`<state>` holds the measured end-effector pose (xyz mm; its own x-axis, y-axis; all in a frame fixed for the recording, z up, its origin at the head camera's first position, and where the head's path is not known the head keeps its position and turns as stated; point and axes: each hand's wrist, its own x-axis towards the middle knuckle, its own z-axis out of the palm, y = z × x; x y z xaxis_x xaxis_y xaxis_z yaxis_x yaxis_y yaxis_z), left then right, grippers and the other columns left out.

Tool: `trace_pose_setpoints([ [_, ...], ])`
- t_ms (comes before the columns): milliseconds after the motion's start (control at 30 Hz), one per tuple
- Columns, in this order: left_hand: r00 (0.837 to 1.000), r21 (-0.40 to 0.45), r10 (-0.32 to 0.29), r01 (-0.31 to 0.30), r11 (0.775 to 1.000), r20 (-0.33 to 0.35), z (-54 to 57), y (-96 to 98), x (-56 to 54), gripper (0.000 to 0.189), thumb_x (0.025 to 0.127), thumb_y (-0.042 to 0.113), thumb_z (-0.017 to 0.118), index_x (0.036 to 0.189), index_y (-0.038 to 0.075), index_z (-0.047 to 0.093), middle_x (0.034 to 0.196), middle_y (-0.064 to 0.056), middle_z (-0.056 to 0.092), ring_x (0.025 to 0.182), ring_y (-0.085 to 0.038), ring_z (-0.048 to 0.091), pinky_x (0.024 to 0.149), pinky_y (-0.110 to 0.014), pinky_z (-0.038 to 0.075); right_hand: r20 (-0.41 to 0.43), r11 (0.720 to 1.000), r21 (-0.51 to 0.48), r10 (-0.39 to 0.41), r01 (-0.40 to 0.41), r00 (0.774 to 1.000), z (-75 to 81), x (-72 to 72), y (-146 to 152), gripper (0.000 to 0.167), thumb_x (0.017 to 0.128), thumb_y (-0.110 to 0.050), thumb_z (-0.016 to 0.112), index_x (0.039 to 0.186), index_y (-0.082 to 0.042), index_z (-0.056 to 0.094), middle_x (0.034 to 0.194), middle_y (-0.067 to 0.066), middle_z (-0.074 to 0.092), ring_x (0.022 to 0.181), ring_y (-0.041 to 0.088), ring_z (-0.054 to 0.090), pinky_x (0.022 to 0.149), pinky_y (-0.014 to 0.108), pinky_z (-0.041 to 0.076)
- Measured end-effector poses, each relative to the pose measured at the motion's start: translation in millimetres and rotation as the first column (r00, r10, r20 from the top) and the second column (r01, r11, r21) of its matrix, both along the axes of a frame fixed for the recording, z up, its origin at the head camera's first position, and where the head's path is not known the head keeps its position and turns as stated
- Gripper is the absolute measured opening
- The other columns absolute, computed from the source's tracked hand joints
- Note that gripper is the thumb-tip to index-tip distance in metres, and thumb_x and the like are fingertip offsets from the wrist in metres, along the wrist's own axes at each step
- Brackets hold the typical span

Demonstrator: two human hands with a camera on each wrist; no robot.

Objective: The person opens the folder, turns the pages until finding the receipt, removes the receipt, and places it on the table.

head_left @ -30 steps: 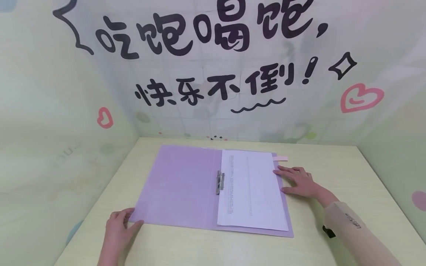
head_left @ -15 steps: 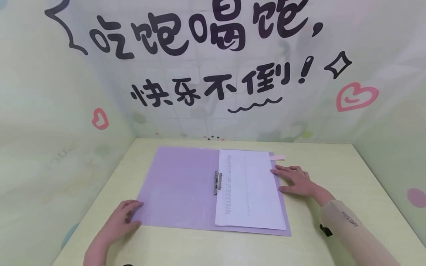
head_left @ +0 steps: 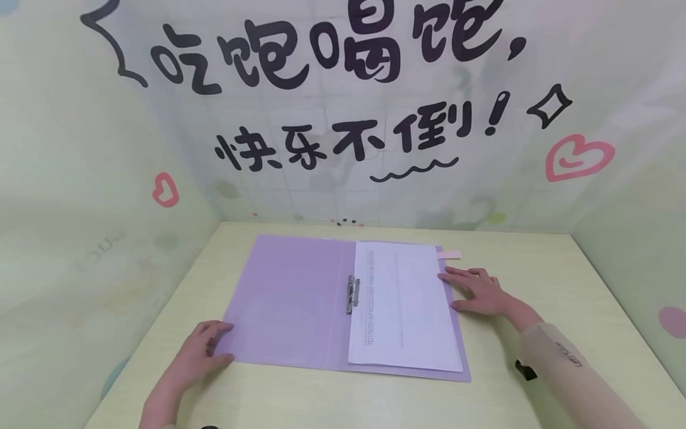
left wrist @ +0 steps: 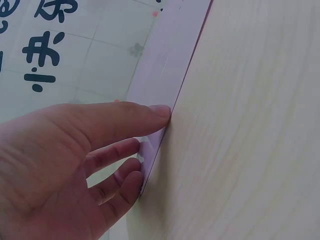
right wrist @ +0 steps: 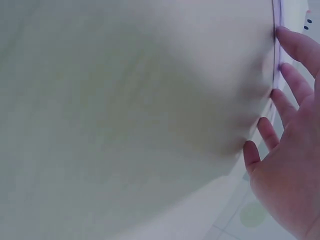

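Holding the near left corner of the opened-out purple folder (head_left: 289, 304), my left hand (head_left: 199, 351) has its thumb at the near edge and its bent fingers against the left edge. My right hand (head_left: 479, 292) is loose, with fingers spread and fairly straight, tips touching the folder's right edge. The folder lies on the pale table (head_left: 321, 402), between my two hands. On its right half lies white printed paper (head_left: 426, 310), with a metal clip (head_left: 352, 294) at its left edge; a pink tab (head_left: 451, 255) sticks out near the far right corner.
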<state>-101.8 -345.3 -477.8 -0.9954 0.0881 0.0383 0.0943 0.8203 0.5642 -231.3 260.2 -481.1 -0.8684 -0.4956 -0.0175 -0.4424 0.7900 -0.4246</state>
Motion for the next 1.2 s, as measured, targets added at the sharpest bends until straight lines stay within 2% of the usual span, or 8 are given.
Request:
trace_pose_setpoints([
  [333,1.0,0.0,0.007,-0.007,1.0,0.029,1.5,1.7,-0.1,0.061,0.074,0.015,0.084,0.128,0.001,0.06,0.13,-0.025,0.051,0.102,-0.031,0.059,0.076,-0.021,0.051,0.032,0.999,-0.041,-0.02,0.021,0.999,18.7,-13.2,-10.9,0.062,0.092,-0.036,0.067,0.145,-0.01,0.047,0.149,0.02,0.048,0.131,0.051,0.043,0.096,0.073,0.032],
  [467,1.0,-0.002,0.01,-0.01,1.0,0.029,1.7,1.7,0.9,0.061,0.074,0.015,0.084,0.128,0.001,0.06,0.131,-0.023,0.051,0.103,-0.031,0.059,0.077,-0.021,0.051,0.123,0.986,-0.145,-0.062,0.08,0.991,24.1,-19.7,-18.4,0.063,0.094,-0.035,0.064,0.147,-0.008,0.043,0.146,0.022,0.05,0.131,0.046,0.048,0.103,0.069,0.037],
  [567,1.0,-0.005,0.011,-0.01,1.0,0.027,1.9,1.2,1.4,0.061,0.074,0.014,0.083,0.129,0.001,0.06,0.131,-0.023,0.051,0.104,-0.032,0.059,0.077,-0.021,0.051,0.187,0.955,-0.25,-0.113,0.158,0.976,23.0,-24.2,-25.1,0.064,0.096,-0.031,0.063,0.15,-0.006,0.039,0.146,0.024,0.048,0.129,0.045,0.049,0.105,0.061,0.043],
  [667,1.0,-0.002,0.005,-0.005,1.0,0.021,2.6,1.7,1.3,0.061,0.074,0.013,0.083,0.129,0.0,0.06,0.131,-0.024,0.051,0.104,-0.034,0.059,0.078,-0.024,0.051,0.211,0.912,-0.331,-0.178,0.242,0.961,16.0,-26.7,-31.3,0.065,0.097,-0.028,0.061,0.151,-0.004,0.035,0.143,0.027,0.049,0.127,0.045,0.05,0.104,0.057,0.045],
  [767,1.0,-0.005,0.014,-0.014,1.0,0.027,3.6,2.7,1.8,0.061,0.075,0.013,0.083,0.13,0.001,0.06,0.132,-0.023,0.051,0.105,-0.034,0.059,0.08,-0.025,0.052,0.239,0.868,-0.376,-0.246,0.323,0.939,6.2,-25.5,-38.0,0.064,0.097,-0.026,0.062,0.15,-0.002,0.035,0.139,0.028,0.05,0.124,0.044,0.05,0.105,0.054,0.045],
  [867,0.999,-0.004,0.014,-0.014,1.0,0.033,3.1,3.5,1.5,0.061,0.075,0.014,0.083,0.13,0.001,0.06,0.133,-0.024,0.05,0.106,-0.035,0.059,0.081,-0.024,0.052,0.249,0.849,-0.385,-0.281,0.361,0.927,-1.7,-22.9,-43.0,0.066,0.096,-0.025,0.063,0.149,0.001,0.036,0.135,0.028,0.049,0.119,0.04,0.049,0.102,0.05,0.043],
  [933,0.999,-0.002,0.014,-0.014,1.0,0.029,2.0,3.4,1.4,0.061,0.075,0.014,0.083,0.13,0.001,0.06,0.132,-0.025,0.05,0.106,-0.035,0.059,0.08,-0.023,0.052,0.254,0.847,-0.384,-0.285,0.367,0.924,-5.2,-21.3,-44.8,0.068,0.095,-0.025,0.065,0.149,0.002,0.035,0.134,0.027,0.046,0.118,0.038,0.046,0.101,0.049,0.042],
  [1200,1.0,0.002,0.017,-0.017,1.0,0.012,-2.3,1.9,1.6,0.061,0.074,0.012,0.083,0.13,0.0,0.06,0.132,-0.026,0.049,0.108,-0.037,0.059,0.078,-0.02,0.051,0.276,0.881,-0.35,-0.227,0.317,0.934,-8.3,-17.3,-42.7,0.077,0.091,-0.023,0.069,0.152,0.002,0.028,0.141,0.028,0.034,0.125,0.041,0.036,0.109,0.057,0.035],
])
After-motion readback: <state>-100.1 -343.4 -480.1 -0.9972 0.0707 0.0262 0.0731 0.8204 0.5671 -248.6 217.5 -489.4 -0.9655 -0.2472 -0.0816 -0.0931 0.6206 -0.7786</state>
